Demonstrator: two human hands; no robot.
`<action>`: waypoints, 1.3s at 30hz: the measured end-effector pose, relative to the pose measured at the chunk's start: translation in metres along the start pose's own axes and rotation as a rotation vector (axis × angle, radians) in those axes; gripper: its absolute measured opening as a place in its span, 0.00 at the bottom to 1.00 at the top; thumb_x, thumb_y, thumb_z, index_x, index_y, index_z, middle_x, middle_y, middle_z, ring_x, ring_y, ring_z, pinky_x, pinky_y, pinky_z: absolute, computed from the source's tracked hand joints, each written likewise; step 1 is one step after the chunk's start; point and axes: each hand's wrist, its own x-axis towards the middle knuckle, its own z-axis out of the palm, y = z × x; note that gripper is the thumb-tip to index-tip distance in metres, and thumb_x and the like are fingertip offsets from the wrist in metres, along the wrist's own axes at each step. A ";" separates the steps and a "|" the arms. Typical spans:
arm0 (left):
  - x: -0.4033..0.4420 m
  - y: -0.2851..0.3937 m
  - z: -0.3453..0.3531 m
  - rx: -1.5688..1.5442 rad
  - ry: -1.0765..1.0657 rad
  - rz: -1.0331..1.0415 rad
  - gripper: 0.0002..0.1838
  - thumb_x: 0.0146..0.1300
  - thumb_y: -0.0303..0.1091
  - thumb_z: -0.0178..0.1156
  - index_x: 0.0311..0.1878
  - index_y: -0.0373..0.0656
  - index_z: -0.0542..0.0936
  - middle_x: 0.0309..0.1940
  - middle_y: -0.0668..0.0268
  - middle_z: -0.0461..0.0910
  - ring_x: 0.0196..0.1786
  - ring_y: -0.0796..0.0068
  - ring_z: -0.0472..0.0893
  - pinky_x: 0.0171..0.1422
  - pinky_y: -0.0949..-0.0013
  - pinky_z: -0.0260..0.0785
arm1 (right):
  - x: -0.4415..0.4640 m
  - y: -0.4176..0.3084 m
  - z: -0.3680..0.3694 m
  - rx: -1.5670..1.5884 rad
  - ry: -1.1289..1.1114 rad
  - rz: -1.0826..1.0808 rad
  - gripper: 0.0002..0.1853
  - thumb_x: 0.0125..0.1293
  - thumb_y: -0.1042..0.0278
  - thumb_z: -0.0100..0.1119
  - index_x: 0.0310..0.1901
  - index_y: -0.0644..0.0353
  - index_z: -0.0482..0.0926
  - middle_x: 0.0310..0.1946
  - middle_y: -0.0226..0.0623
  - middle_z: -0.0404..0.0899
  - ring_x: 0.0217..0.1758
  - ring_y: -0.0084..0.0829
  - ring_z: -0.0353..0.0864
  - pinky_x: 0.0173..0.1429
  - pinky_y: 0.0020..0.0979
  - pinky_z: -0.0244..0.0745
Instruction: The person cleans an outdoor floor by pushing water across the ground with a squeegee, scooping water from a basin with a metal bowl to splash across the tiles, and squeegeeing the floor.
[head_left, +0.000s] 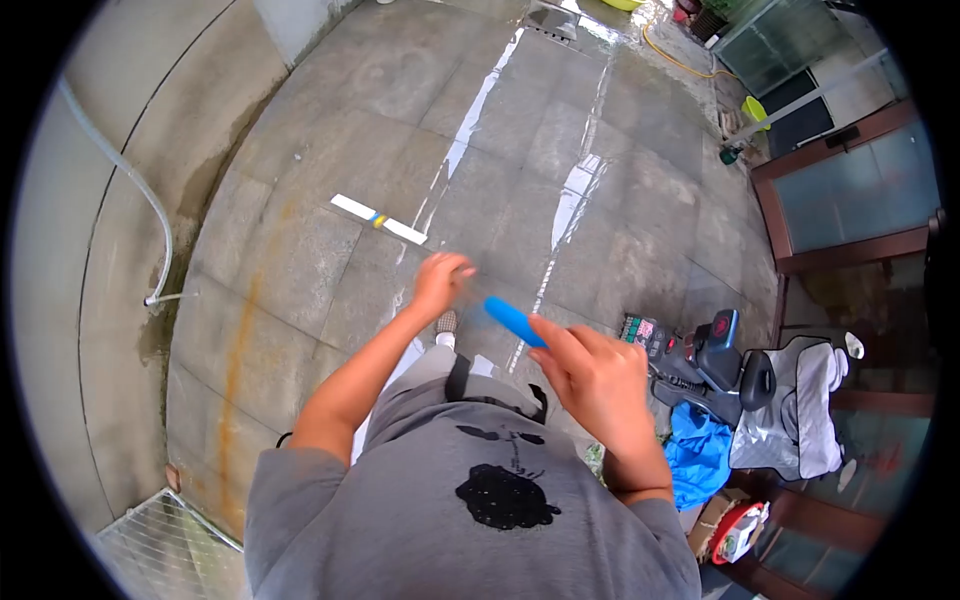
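While the right hand [602, 380] clamps the blue handle [513, 321] mid-frame, the left hand [438, 286] curls nearby, its hold unclear; I'd judge that handle light, stiff, best gripped full-fisted.

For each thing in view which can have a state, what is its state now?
Right hand, closed on blue handle
Blue handle, held
Left hand, curled, grip unclear
White bar, down at the paving
Paving, wet in streaks
Blue sheet, crumpled
Scooter, parked
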 end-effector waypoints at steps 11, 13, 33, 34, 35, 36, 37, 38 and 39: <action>0.237 -0.022 0.153 -0.147 -0.412 0.144 0.11 0.57 0.42 0.66 0.33 0.45 0.81 0.29 0.62 0.80 0.39 0.57 0.77 0.46 0.58 0.67 | 0.118 0.132 0.021 -0.202 0.118 0.150 0.13 0.59 0.62 0.63 0.45 0.56 0.81 0.18 0.34 0.73 0.16 0.31 0.78 0.17 0.32 0.70; 0.247 -0.012 0.161 -0.157 -0.374 0.131 0.11 0.58 0.43 0.65 0.32 0.45 0.82 0.30 0.62 0.80 0.40 0.57 0.77 0.47 0.57 0.66 | 0.127 0.155 -0.003 -0.165 0.075 0.169 0.13 0.58 0.61 0.65 0.46 0.51 0.82 0.18 0.32 0.72 0.16 0.33 0.77 0.18 0.33 0.69; 0.324 0.032 0.245 0.287 -0.664 -0.425 0.20 0.58 0.53 0.63 0.32 0.43 0.82 0.30 0.52 0.81 0.36 0.47 0.80 0.38 0.51 0.71 | 0.241 0.556 -0.014 0.555 -0.141 0.176 0.15 0.64 0.54 0.58 0.44 0.54 0.84 0.26 0.45 0.83 0.32 0.47 0.83 0.39 0.44 0.77; 0.340 0.038 0.255 0.282 -0.632 -0.433 0.19 0.58 0.52 0.64 0.33 0.43 0.82 0.30 0.52 0.81 0.36 0.47 0.80 0.38 0.51 0.71 | 0.248 0.571 -0.017 0.549 -0.138 0.168 0.15 0.64 0.55 0.58 0.45 0.55 0.84 0.27 0.44 0.83 0.32 0.47 0.83 0.38 0.43 0.77; 0.356 0.043 0.265 0.277 -0.601 -0.441 0.19 0.58 0.52 0.64 0.33 0.43 0.82 0.30 0.52 0.81 0.36 0.47 0.80 0.38 0.51 0.71 | 0.254 0.587 -0.020 0.544 -0.134 0.161 0.15 0.65 0.56 0.58 0.46 0.55 0.83 0.28 0.44 0.84 0.32 0.46 0.83 0.38 0.42 0.77; 0.375 0.044 0.277 0.282 -0.602 -0.414 0.18 0.58 0.51 0.64 0.33 0.43 0.82 0.30 0.52 0.81 0.36 0.47 0.80 0.38 0.51 0.71 | 0.261 0.603 -0.024 0.541 -0.100 0.161 0.15 0.64 0.56 0.58 0.46 0.55 0.83 0.28 0.44 0.84 0.32 0.46 0.83 0.38 0.41 0.77; 0.396 0.043 0.291 0.286 -0.604 -0.389 0.18 0.58 0.50 0.64 0.33 0.43 0.82 0.30 0.52 0.81 0.37 0.47 0.80 0.38 0.50 0.70 | 0.269 0.620 -0.027 0.539 -0.068 0.161 0.15 0.64 0.56 0.59 0.46 0.55 0.83 0.29 0.44 0.84 0.32 0.46 0.83 0.38 0.40 0.77; 0.417 0.041 0.305 0.289 -0.606 -0.366 0.17 0.58 0.50 0.65 0.33 0.43 0.82 0.30 0.52 0.82 0.37 0.47 0.80 0.38 0.50 0.70 | 0.277 0.638 -0.030 0.538 -0.040 0.161 0.15 0.64 0.57 0.59 0.46 0.55 0.83 0.29 0.44 0.84 0.33 0.46 0.83 0.38 0.40 0.77; 0.441 0.047 0.316 0.279 -0.605 -0.376 0.17 0.58 0.49 0.65 0.33 0.43 0.82 0.30 0.52 0.81 0.37 0.47 0.80 0.38 0.50 0.70 | 0.285 0.655 -0.035 0.525 -0.021 0.181 0.15 0.64 0.57 0.59 0.47 0.56 0.83 0.30 0.44 0.84 0.33 0.45 0.83 0.38 0.39 0.77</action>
